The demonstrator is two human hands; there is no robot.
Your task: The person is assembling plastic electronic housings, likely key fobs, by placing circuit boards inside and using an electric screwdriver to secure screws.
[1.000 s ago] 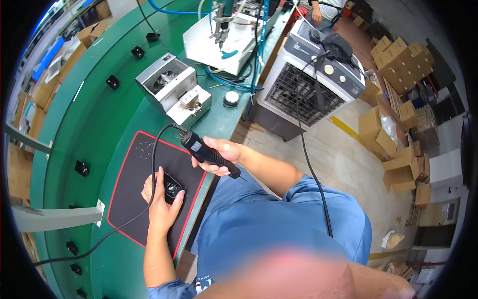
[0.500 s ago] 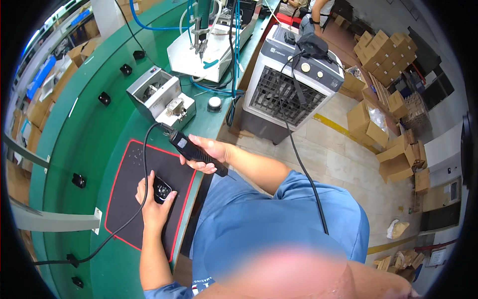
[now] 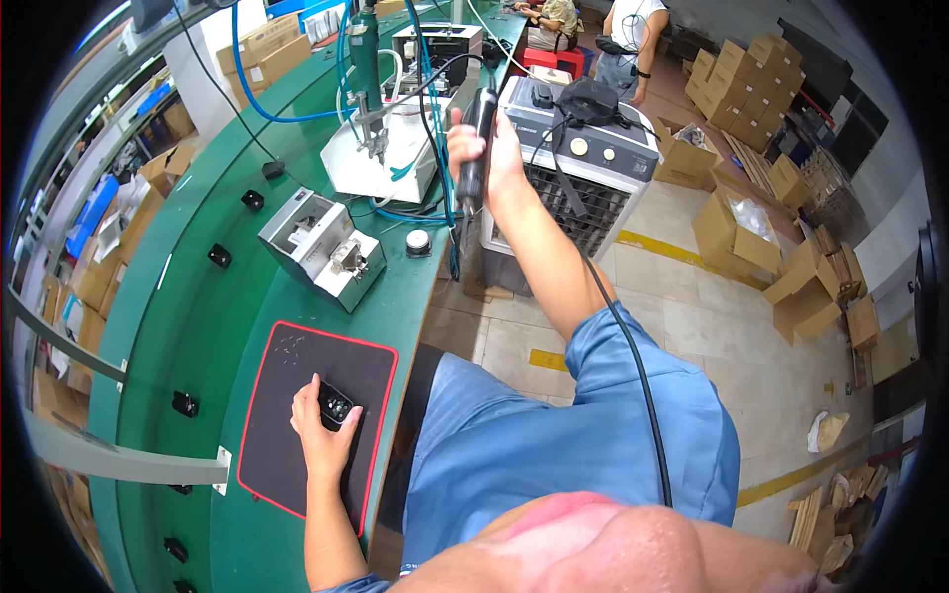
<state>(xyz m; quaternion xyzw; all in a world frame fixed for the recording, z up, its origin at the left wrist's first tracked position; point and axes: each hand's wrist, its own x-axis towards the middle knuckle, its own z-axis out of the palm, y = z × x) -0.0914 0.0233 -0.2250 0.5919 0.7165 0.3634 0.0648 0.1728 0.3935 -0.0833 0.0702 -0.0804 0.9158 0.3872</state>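
My left hand (image 3: 320, 440) is closed around a small black device with round openings (image 3: 336, 403), held by its edges on the dark mat with a red border (image 3: 282, 450). My right hand (image 3: 502, 163) is raised well beyond the mat, at the far edge of the bench beside the air cooler. Its fingers wrap a black electric screwdriver (image 3: 476, 148), whose thin bit points down. Small pale bits (image 3: 290, 348) lie scattered on the mat's far left part; they are too small to name.
Past the mat stands a grey screw feeder (image 3: 324, 252), with a round white-topped container (image 3: 418, 242) beside it. Several black parts (image 3: 185, 403) sit along the green conveyor at left. A grey post (image 3: 148, 455) crosses there. An air cooler (image 3: 563, 168) stands right.
My right hand has lifted the screwdriver up and away from the mat, turning its bit downward. My left hand still holds the device. The whole view has shifted, showing more of the far end.
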